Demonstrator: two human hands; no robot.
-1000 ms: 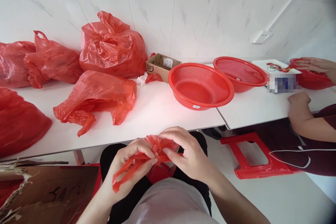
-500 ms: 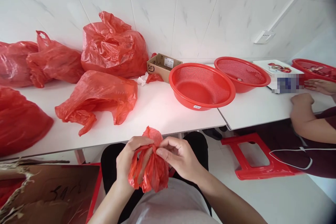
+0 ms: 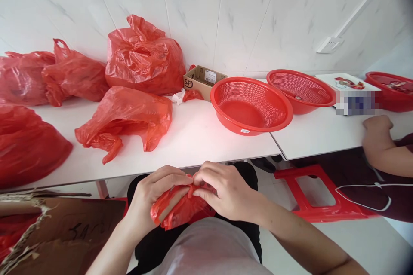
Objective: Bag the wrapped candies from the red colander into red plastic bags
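Observation:
Over my lap, my left hand [image 3: 155,193] and my right hand [image 3: 222,189] are both closed on a small crumpled red plastic bag [image 3: 180,210]. The fingertips of the two hands meet at the bag's top, and its bunched body hangs below them. Just beyond my hands runs the front edge of the white table [image 3: 193,137].
Several red plastic bags lie on the table, the nearest one [image 3: 125,118] flat, a full one [image 3: 145,58] by the wall. A small cardboard box [image 3: 203,79], two red colander basins [image 3: 251,105] [image 3: 301,90]. A co-worker's arm [image 3: 379,146] rests at right. Red stool [image 3: 319,197], cardboard box [image 3: 58,232] at left.
The bag stood up between my hands, then was pressed down into a tighter bundle. The co-worker's far hand has withdrawn from the basin at right.

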